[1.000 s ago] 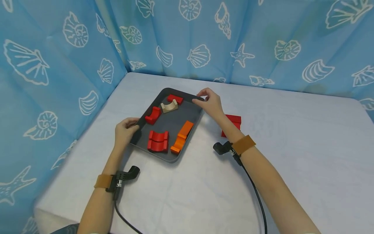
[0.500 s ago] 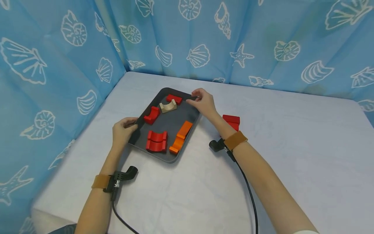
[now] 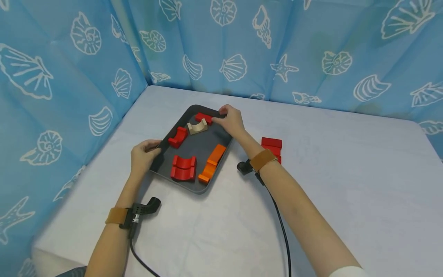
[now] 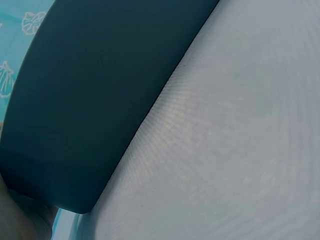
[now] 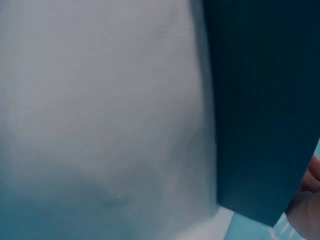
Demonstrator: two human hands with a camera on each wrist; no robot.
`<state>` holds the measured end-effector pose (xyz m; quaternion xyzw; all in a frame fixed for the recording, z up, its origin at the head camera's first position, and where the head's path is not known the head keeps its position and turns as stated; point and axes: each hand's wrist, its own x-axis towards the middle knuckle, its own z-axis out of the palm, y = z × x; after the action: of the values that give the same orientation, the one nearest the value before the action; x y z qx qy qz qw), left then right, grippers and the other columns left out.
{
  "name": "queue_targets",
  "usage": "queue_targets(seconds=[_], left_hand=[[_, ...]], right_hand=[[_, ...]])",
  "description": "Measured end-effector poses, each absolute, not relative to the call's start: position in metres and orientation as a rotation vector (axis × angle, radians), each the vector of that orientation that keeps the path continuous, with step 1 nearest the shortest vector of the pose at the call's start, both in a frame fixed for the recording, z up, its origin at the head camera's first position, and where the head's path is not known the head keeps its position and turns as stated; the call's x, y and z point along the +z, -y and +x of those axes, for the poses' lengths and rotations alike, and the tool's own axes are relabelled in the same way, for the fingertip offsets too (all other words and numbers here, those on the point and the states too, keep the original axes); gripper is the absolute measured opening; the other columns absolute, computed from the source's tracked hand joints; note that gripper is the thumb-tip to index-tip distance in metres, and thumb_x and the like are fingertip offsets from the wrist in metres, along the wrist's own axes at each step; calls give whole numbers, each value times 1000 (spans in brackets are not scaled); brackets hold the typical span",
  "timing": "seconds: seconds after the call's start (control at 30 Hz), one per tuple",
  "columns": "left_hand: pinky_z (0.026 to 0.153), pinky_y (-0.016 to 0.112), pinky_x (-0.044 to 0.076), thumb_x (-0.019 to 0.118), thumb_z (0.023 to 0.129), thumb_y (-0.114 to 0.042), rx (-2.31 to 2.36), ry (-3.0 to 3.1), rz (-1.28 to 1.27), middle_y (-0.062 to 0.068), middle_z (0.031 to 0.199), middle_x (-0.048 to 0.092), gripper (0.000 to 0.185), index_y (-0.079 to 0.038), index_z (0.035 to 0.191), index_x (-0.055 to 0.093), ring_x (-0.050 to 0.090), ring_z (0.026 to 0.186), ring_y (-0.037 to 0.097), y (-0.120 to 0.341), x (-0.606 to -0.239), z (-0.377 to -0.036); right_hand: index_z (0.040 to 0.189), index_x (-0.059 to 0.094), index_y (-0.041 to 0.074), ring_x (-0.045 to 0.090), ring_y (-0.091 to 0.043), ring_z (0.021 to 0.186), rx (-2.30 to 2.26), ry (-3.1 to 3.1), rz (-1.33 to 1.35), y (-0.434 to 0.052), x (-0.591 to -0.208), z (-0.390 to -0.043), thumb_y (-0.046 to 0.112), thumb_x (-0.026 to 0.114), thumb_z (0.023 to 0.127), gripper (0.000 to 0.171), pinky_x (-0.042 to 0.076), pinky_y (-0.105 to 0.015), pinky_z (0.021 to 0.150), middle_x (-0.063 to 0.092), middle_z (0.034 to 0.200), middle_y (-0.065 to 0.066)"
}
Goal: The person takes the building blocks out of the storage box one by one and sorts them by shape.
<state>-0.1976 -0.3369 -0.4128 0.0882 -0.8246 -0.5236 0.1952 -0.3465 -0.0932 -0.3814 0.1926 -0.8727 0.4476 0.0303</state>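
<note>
The right hand has shifted leftward; it and the left hand pinch the tray.

We see a blue curtain printed with white shells and starfish; it hangs behind and to the left of a white tablecloth, which shows faint creases.

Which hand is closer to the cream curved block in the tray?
Right. The right hand holds the gray tray at its far right corner, just right of the cream curved block. The left hand holds the tray's left edge, farther away, beyond a red curved block.
</note>
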Motion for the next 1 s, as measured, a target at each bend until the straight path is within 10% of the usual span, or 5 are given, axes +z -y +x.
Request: queue_targets(seconds=[0.4,1.0], left_hand=[[69,14,44,60,77,5,-1489,2305,242,22,97,62,22,9,99,63,60,85,18,334,-415,-192],[69,14,44,61,77,5,-1458,2322,219,22,95,63,22,9,98,63,61,86,22,337,-409,-195]], right_hand=[[124,47,-1,48,-24,107,1330,2974,561,112,-387,-346,8,58,86,41,39,-30,87,53,119,-14],[102,60,0,56,-20,81,855,3057,499,131,-392,-351,20,64,83,28,46,-30,72,60,97,-10]])
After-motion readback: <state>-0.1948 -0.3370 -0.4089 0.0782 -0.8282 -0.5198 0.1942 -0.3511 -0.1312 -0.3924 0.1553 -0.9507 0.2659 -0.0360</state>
